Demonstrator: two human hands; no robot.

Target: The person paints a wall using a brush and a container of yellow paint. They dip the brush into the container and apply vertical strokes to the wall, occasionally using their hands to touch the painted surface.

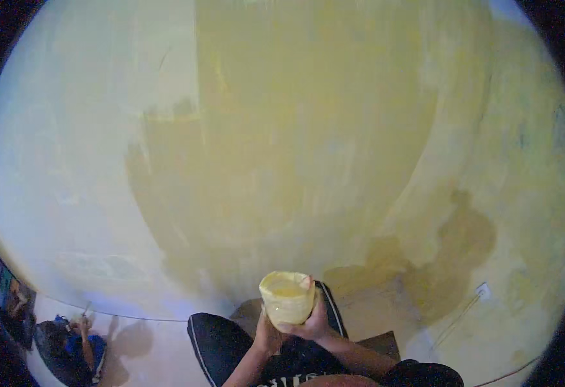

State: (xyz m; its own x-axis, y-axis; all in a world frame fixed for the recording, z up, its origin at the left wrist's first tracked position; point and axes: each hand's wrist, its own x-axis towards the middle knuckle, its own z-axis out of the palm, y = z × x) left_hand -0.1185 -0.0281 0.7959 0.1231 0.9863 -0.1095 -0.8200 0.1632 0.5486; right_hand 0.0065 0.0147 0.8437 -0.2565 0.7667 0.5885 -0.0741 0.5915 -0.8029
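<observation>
Both my hands hold a small paint-coated container (289, 309) in front of my lap. Pale yellow liquid, which looks like paint, shows inside its uneven rim. My left hand (266, 331) supports it from the left and below. On the other side, the fingers of my right hand (311, 321) wrap around its lower right wall. A small reddish spot shows at the right of the rim, too blurred to name. Directly before me rises a wall (287, 159), with a broad yellowish coated area in the middle and paler areas to the left.
To the lower left another person (72, 346) sits low near the wall with a hand raised. A white wall socket (483, 290) with a cable (456, 319) is at the right. Shadows fall across the wall's lower right. My dark-clad knees (219, 338) flank the container.
</observation>
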